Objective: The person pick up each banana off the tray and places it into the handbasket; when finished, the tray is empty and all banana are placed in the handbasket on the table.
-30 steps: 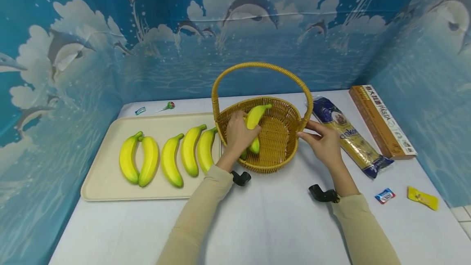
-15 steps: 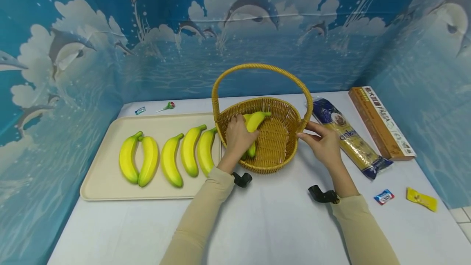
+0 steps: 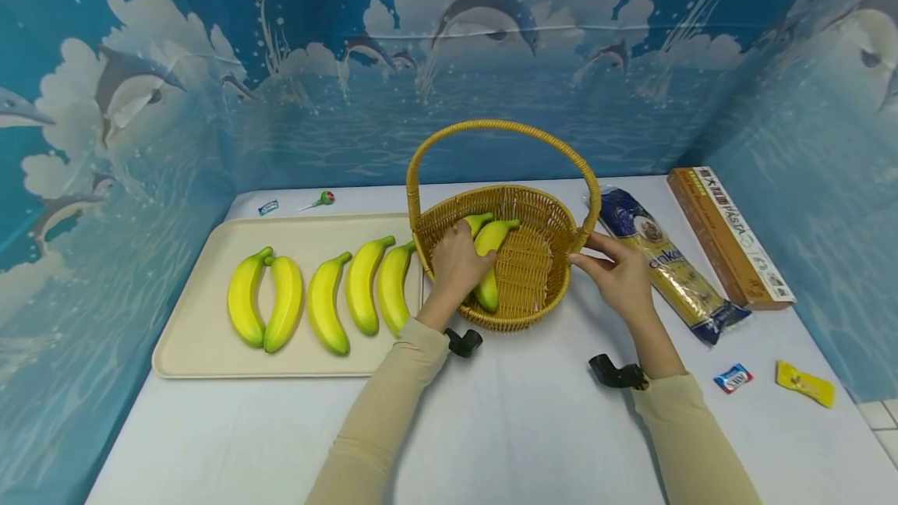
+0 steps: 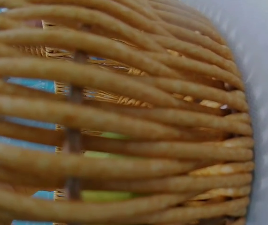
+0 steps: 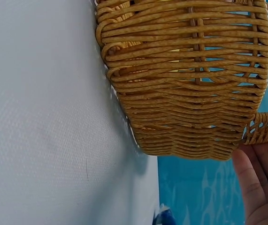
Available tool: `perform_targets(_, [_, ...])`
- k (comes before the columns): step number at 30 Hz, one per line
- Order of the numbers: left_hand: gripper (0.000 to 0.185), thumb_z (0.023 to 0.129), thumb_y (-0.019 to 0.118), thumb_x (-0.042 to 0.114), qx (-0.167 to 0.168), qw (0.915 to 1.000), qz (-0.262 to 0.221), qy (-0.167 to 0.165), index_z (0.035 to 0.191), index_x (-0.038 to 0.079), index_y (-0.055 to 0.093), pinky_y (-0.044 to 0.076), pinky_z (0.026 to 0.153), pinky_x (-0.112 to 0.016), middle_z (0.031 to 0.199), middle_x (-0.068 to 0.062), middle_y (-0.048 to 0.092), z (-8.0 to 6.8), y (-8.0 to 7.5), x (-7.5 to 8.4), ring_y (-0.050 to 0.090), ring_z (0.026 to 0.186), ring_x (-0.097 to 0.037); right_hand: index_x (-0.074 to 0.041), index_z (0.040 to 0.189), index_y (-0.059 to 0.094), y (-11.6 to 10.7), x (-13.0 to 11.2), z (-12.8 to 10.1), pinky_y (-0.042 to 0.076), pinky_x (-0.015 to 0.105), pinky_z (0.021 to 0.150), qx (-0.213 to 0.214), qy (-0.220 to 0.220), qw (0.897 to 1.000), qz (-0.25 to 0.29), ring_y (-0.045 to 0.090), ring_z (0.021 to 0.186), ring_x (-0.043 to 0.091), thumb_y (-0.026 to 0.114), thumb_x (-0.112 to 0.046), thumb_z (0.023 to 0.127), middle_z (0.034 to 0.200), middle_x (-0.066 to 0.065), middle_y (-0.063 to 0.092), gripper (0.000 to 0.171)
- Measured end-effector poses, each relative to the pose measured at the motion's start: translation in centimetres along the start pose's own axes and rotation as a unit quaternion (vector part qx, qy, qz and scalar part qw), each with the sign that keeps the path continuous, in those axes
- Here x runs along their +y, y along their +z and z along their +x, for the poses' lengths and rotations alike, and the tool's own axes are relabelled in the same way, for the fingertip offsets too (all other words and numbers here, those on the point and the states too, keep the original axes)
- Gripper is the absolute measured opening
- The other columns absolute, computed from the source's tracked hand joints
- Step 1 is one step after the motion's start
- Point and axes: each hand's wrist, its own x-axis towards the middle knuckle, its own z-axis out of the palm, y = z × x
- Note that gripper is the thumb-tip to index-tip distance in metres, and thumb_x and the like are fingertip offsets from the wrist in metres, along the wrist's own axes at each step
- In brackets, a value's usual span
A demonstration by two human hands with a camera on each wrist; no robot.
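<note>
A brown wicker basket [image 3: 522, 271] with a tall arched handle stands on the white table. My left hand [image 3: 457, 259] reaches inside its left part, its thumb over a yellow banana [image 3: 489, 275] and its fingers bent and partly hidden. A second banana [image 3: 479, 222] lies just left of that one, mostly behind the hand. My right hand [image 3: 619, 275] pinches the basket at the right foot of its handle; in the right wrist view, thumb and fingers [image 5: 253, 180] sit around this foot. Through the weave [image 4: 101, 112], the left wrist view gives only slivers of yellow-green.
Several bananas [image 3: 323, 306] lie on a beige tray [image 3: 189, 333] at the left. A pasta bag [image 3: 662, 256] and a pasta box [image 3: 733, 240] lie right of the basket. Small sweets [image 3: 733, 378] and a yellow packet [image 3: 805, 384] are nearer. A lollipop [image 3: 324, 199] is behind the tray.
The banana at my left thumb has come down lower in the basket, toward me, and the one beside it shows more. My right hand keeps its place on the handle foot.
</note>
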Motion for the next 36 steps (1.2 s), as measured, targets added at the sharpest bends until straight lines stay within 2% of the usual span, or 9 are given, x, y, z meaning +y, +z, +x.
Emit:
perform_targets(7, [0.057, 0.09, 0.068, 0.036, 0.011, 0.9924, -0.066, 0.103, 0.14, 0.013, 0.054, 0.053, 0.077, -0.039, 0.122, -0.012, 0.062, -1.2, -1.6, -0.1, 0.063, 0.097, -0.026, 0.003, 0.124, 0.065, 0.1, -0.1, 0.0, 0.05, 0.007, 0.073, 0.004, 0.001, 1.0, 0.006, 0.058, 0.092, -0.017, 0.073, -0.009, 0.086, 0.118, 0.025, 0.067, 0.041])
perform_targets(11, [0.061, 0.091, 0.067, 0.033, -0.018, 0.9783, -0.149, 0.143, 0.146, 0.016, 0.047, 0.05, 0.083, -0.044, 0.13, -0.013, 0.058, -3.8, -4.7, -1.0, 0.061, 0.103, -0.029, 0.001, 0.125, 0.065, 0.2, -0.2, 0.0, 0.05, 0.007, 0.074, 0.002, 0.004, 1.0, 0.004, 0.057, 0.094, -0.018, 0.074, -0.01, 0.086, 0.118, 0.025, 0.067, 0.041])
perform_targets(15, [0.061, 0.09, 0.07, 0.029, 0.024, 0.9683, -0.201, 0.145, 0.145, 0.014, 0.049, 0.05, 0.088, -0.05, 0.133, -0.016, 0.058, -6.1, -8.5, -4.2, 0.06, 0.108, -0.032, -0.001, 0.125, 0.066, 0.2, -0.2, 0.1, 0.05, 0.006, 0.073, 0.004, 0.006, 1.0, 0.0, 0.056, 0.094, -0.018, 0.074, -0.009, 0.085, 0.119, 0.025, 0.066, 0.042])
perform_targets(18, [0.058, 0.088, 0.072, 0.023, 0.092, 0.9646, -0.219, 0.114, 0.142, 0.012, 0.053, 0.05, 0.088, -0.051, 0.13, -0.018, 0.059, -7.0, -11.4, -8.2, 0.06, 0.108, -0.033, -0.001, 0.125, 0.066, 0.2, -0.2, 0.3, 0.05, 0.006, 0.073, 0.004, 0.002, 1.0, 0.001, 0.056, 0.096, -0.018, 0.074, -0.007, 0.084, 0.119, 0.026, 0.066, 0.042])
perform_targets(21, [0.055, 0.088, 0.072, 0.016, 0.167, 0.9592, -0.223, 0.049, 0.139, 0.009, 0.055, 0.048, 0.089, -0.041, 0.128, -0.018, 0.06, -7.7, -14.2, -12.6, 0.058, 0.108, -0.03, -0.001, 0.124, 0.066, 0.2, -0.1, 0.4, 0.05, 0.006, 0.073, 0.006, 0.0, 1.0, 0.0, 0.056, 0.096, -0.018, 0.075, -0.006, 0.084, 0.118, 0.026, 0.066, 0.041])
perform_targets(24, [0.052, 0.088, 0.07, 0.011, 0.243, 0.9463, -0.213, -0.019, 0.138, 0.008, 0.056, 0.042, 0.088, -0.031, 0.129, -0.017, 0.06, -8.2, -16.5, -16.7, 0.054, 0.109, -0.025, -0.001, 0.124, 0.067, 0.3, -0.1, 0.4, 0.05, 0.006, 0.073, 0.009, -0.001, 1.0, 0.004, 0.056, 0.097, -0.018, 0.075, -0.006, 0.084, 0.118, 0.025, 0.066, 0.041])
perform_targets(27, [0.05, 0.091, 0.067, 0.015, 0.292, 0.9333, -0.194, -0.077, 0.14, 0.012, 0.055, 0.036, 0.087, -0.026, 0.134, -0.014, 0.057, -8.6, -18.1, -19.8, 0.049, 0.111, -0.018, 0.001, 0.124, 0.066, 0.2, -0.1, 0.4, 0.05, 0.007, 0.074, 0.01, -0.004, 1.0, 0.008, 0.057, 0.097, -0.017, 0.074, -0.006, 0.084, 0.118, 0.025, 0.067, 0.041])
perform_targets(32, [0.051, 0.094, 0.063, 0.028, 0.298, 0.9252, -0.184, -0.146, 0.144, 0.024, 0.051, 0.034, 0.092, -0.03, 0.142, -0.008, 0.05, -8.9, -19.0, -22.8, 0.041, 0.111, -0.003, 0.004, 0.122, 0.065, 0.3, 0.0, 0.3, 0.051, 0.007, 0.073, 0.009, -0.005, 1.0, 0.01, 0.057, 0.094, -0.017, 0.074, -0.005, 0.084, 0.116, 0.028, 0.066, 0.04])
perform_targets(36, [0.054, 0.094, 0.062, 0.027, 0.278, 0.9257, -0.185, -0.178, 0.146, 0.019, 0.048, 0.034, 0.1, -0.042, 0.145, -0.012, 0.046, -8.7, -18.7, -24.3, 0.04, 0.117, -0.014, 0.005, 0.123, 0.065, 0.2, 0.1, 0.3, 0.051, 0.007, 0.073, 0.01, -0.01, 1.0, 0.007, 0.057, 0.094, -0.018, 0.074, -0.005, 0.085, 0.116, 0.028, 0.066, 0.04])
